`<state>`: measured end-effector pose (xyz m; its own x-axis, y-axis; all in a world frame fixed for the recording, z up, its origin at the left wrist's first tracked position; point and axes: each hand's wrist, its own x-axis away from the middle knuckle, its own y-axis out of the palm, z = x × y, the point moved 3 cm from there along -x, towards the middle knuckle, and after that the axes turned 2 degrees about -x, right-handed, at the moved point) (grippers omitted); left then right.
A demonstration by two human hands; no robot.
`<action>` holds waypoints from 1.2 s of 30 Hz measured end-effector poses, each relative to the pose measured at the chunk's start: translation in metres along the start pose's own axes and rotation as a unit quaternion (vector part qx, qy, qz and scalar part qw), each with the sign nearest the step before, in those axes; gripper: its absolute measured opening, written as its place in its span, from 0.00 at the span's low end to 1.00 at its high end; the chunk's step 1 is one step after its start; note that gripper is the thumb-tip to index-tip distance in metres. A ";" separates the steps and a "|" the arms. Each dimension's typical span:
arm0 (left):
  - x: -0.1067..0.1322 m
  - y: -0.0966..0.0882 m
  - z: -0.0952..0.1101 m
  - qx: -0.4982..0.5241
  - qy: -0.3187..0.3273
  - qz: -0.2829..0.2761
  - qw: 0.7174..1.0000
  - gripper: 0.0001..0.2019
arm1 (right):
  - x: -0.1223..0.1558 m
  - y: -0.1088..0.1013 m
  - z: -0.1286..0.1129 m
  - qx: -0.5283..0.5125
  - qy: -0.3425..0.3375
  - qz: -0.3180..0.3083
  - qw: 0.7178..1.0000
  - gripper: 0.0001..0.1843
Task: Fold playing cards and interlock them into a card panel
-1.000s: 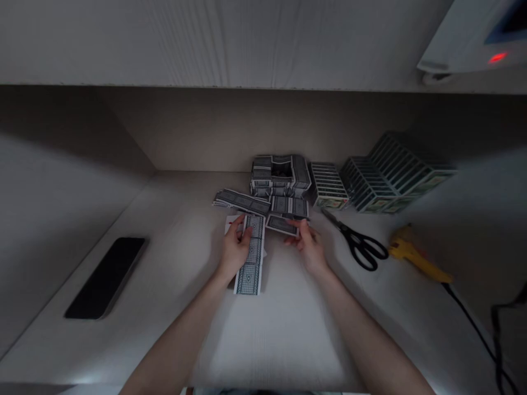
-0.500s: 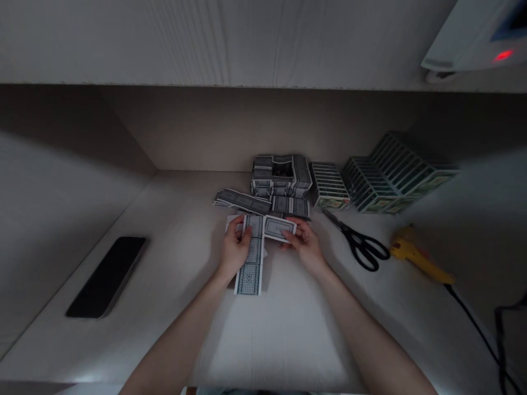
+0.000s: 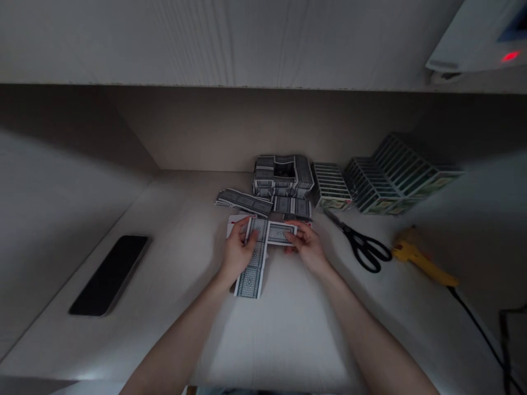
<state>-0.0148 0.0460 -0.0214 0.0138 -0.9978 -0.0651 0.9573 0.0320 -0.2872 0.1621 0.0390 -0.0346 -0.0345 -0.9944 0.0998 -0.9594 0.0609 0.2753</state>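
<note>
The right hand (image 3: pixel 307 247) was partly closed, pinching the right end of one white playing card with a teal patterned back (image 3: pixel 280 233). Since the earlier frame, that card had dropped level, its left edge against a column of three like cards (image 3: pixel 256 255) on the white table (image 3: pixel 288 340). The left hand (image 3: pixel 237 255), half-curled, rested on the column; whether it gripped could not be determined. One pair of black-handled scissors (image 3: pixel 364 249) lay right of the hands.

A teal-backed playing card (image 3: pixel 280 233) lies crosswise, face down, its end touching a straight column of matching cards (image 3: pixel 249 282). All have white borders (the fine back pattern is too small to make out).
</note>
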 end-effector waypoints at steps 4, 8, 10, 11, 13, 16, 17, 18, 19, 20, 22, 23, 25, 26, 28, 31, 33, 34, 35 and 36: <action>0.003 0.000 0.003 -0.020 0.011 0.008 1.000 0.24 | 0.002 0.004 -0.002 -0.006 0.006 -0.005 1.000 0.19; 0.007 0.003 0.005 -0.008 0.013 -0.002 1.000 0.23 | 0.004 0.010 0.000 -0.021 0.016 -0.021 0.999 0.18; 0.009 0.006 0.005 0.004 0.011 -0.010 1.000 0.23 | 0.005 0.012 0.000 -0.024 0.022 -0.030 0.999 0.18; 0.010 0.007 0.004 0.010 0.009 -0.013 1.000 0.23 | 0.006 0.013 0.000 -0.023 0.023 -0.033 0.999 0.18; 0.011 0.009 0.002 0.016 0.006 -0.017 1.000 0.23 | 0.006 0.015 -0.001 -0.019 0.021 -0.040 0.999 0.18; 0.012 0.011 0.000 0.003 0.005 -0.014 1.000 0.23 | 0.007 0.016 -0.001 -0.012 0.014 -0.044 0.999 0.19; 0.012 0.012 -0.001 -0.002 0.006 -0.012 1.000 0.23 | 0.007 0.016 -0.001 -0.009 0.012 -0.046 0.999 0.19; 0.012 0.012 -0.001 -0.006 0.008 -0.011 1.000 0.23 | 0.007 0.017 0.000 -0.006 0.010 -0.046 0.999 0.19; 0.012 0.012 0.000 -0.008 0.009 -0.010 1.000 0.23 | 0.007 0.017 0.000 -0.003 0.008 -0.045 0.999 0.19; 0.012 0.012 0.000 -0.008 0.009 -0.010 1.000 0.23 | 0.007 0.017 0.001 -0.001 0.005 -0.042 0.999 0.19; 0.012 0.013 0.001 -0.003 0.011 -0.013 1.000 0.23 | 0.007 0.017 0.002 0.001 -0.001 -0.036 0.999 0.20; 0.012 0.013 0.001 0.000 0.012 -0.015 1.000 0.23 | 0.008 0.017 0.003 0.002 -0.003 -0.035 0.999 0.21; 0.012 0.013 0.002 0.003 0.015 -0.018 1.000 0.22 | 0.008 0.017 0.004 0.003 -0.002 -0.038 0.999 0.24; 0.012 0.013 0.001 0.003 0.018 -0.017 1.000 0.22 | 0.008 0.017 0.004 0.005 0.000 -0.040 0.999 0.24; 0.012 0.014 0.001 0.001 0.026 -0.015 1.000 0.22 | 0.008 0.016 0.005 0.008 0.003 -0.042 0.999 0.24; 0.011 0.014 0.000 -0.005 0.033 -0.025 0.999 0.21 | 0.007 0.016 0.006 0.014 0.002 -0.042 0.999 0.24; 0.010 0.013 0.000 -0.012 0.029 -0.037 0.999 0.21 | 0.007 0.017 0.006 0.016 0.001 -0.043 0.999 0.24; 0.010 0.013 0.000 -0.014 0.026 -0.042 0.999 0.21 | 0.007 0.017 0.006 0.016 0.001 -0.044 0.999 0.24; 0.010 0.013 0.000 -0.015 0.025 -0.046 0.999 0.21 | 0.007 0.017 0.007 0.016 0.002 -0.044 0.999 0.24; 0.009 0.012 0.000 -0.016 0.023 -0.048 0.998 0.21 | 0.007 0.017 0.007 0.016 0.003 -0.043 0.999 0.24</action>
<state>-0.0030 0.0371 -0.0256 -0.0914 -0.9926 -0.0803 0.9439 -0.0606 -0.3247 0.1433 0.0322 -0.0357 0.0504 -0.9954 0.0817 -0.9670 -0.0282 0.2532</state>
